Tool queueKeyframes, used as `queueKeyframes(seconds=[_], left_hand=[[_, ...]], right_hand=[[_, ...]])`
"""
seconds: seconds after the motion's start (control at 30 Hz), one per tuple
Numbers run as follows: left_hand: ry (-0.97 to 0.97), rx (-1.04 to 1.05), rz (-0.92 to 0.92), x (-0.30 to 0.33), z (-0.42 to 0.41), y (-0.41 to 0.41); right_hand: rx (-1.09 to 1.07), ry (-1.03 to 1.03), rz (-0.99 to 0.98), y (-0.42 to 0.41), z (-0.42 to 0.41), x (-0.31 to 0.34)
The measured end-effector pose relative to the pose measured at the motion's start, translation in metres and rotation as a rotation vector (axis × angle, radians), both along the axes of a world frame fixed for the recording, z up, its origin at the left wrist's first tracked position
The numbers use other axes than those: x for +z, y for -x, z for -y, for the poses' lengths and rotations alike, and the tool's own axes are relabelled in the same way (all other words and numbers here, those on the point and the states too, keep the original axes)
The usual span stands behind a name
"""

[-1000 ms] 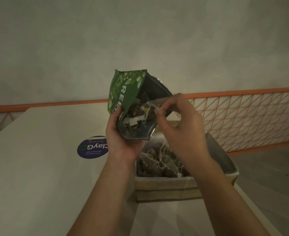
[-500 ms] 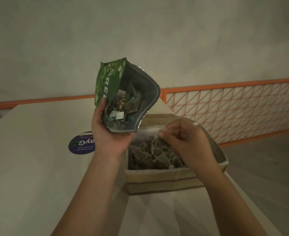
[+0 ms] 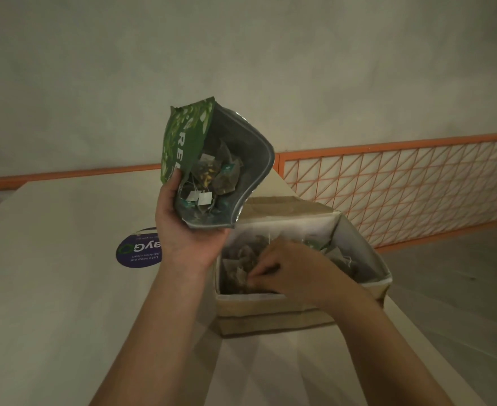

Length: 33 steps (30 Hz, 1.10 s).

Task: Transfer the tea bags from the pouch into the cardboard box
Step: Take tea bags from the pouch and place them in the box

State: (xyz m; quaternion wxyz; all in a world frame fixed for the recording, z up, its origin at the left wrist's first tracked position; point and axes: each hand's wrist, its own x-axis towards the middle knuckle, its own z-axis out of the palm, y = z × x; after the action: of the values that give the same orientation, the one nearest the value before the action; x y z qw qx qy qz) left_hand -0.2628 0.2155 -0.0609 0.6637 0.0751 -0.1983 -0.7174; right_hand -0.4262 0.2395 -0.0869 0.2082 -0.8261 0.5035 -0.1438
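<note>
Left hand [image 3: 185,238] grips the open pouch [image 3: 212,165]; right hand [image 3: 288,268], seemingly pinching a tea bag [image 3: 240,273], is inside the cardboard box [image 3: 270,315].

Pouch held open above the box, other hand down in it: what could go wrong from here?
1. The left hand holds the pouch tilted with its mouth open; loose tea bags might slide out past the cardboard box.
2. Strings in the box could snag the right hand as it lifts.
</note>
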Motion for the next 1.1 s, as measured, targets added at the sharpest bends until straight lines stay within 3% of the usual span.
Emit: queueKeyframes(seconds=[0.13,0.3,0.37,0.57,0.67,0.83,1.1], left_hand=[[0.000,0.003,-0.001,0.001,-0.001,0.001],[-0.014,0.010,0.058,-0.002,0.000,-0.001],[-0.010,0.021,0.078,-0.002,-0.001,0.002],[-0.046,0.058,0.110,-0.001,-0.003,0.010],[-0.057,0.069,0.086,0.000,-0.003,0.011],[-0.048,0.043,0.088,0.000,-0.004,0.012],[-0.062,0.044,0.062,-0.005,0.000,0.012]], right_hand=[[-0.151,0.058,-0.066,-0.002,-0.004,0.008],[-0.290,0.370,0.607,-0.015,-0.011,0.029],[-0.321,0.439,0.719,-0.021,-0.011,0.035],[-0.364,0.336,0.343,-0.038,0.010,0.048],[-0.455,0.490,0.225,-0.044,0.014,0.047],[-0.446,0.547,0.368,-0.043,0.011,0.042],[-0.353,0.361,0.781,-0.002,-0.015,0.041]])
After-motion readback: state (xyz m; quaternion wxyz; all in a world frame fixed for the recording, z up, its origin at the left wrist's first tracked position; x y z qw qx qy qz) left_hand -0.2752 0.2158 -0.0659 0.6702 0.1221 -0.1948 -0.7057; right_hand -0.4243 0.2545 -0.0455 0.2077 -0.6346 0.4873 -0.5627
